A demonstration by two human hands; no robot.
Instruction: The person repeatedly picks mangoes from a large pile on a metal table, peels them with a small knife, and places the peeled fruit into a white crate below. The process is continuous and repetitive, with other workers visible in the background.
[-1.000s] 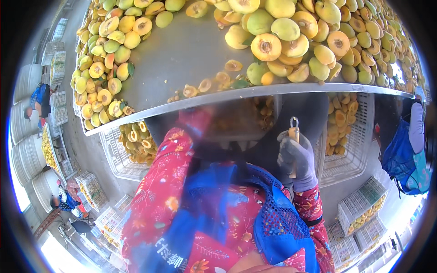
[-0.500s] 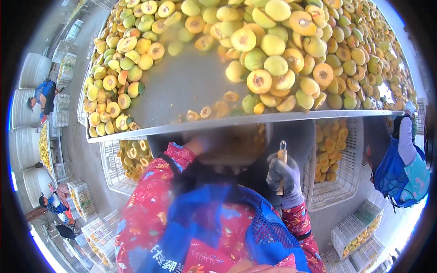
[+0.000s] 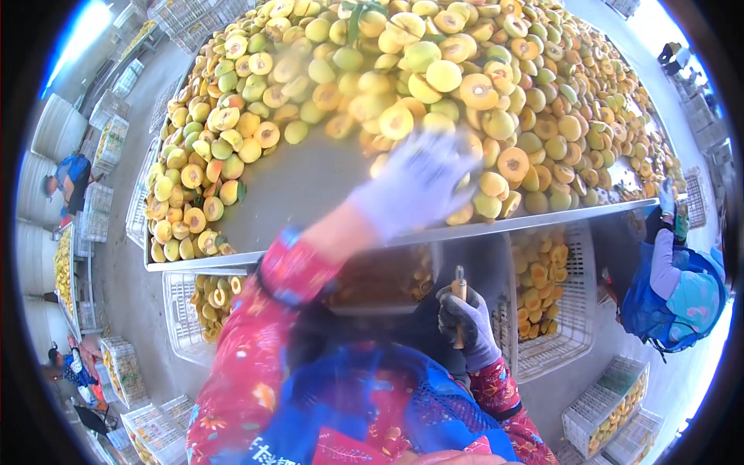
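My left hand [image 3: 422, 184], in a pale glove, is stretched over the near edge of a metal table [image 3: 298, 186]. It is at a heap of yellow-green peaches [image 3: 443, 76], many of them halved. Motion smears its fingers, so I cannot tell whether a peach is in them. In front of my body, below the table edge, my right hand [image 3: 469, 325] in a grey glove is closed around a loop tool [image 3: 459, 291]. The tool has a wooden handle and a small metal loop pointing up.
Below the table stand a white crate [image 3: 182, 310] of peach halves at left, another crate [image 3: 581, 310] at right, and a brownish container [image 3: 376, 279] between them. A co-worker [image 3: 674, 287] works at the table's right end. Stacked crates [image 3: 604, 403] stand at lower right.
My left hand has risen from below the table edge, up and right onto the peach heap. My right hand keeps its grip on the loop tool. The view has shifted slightly.
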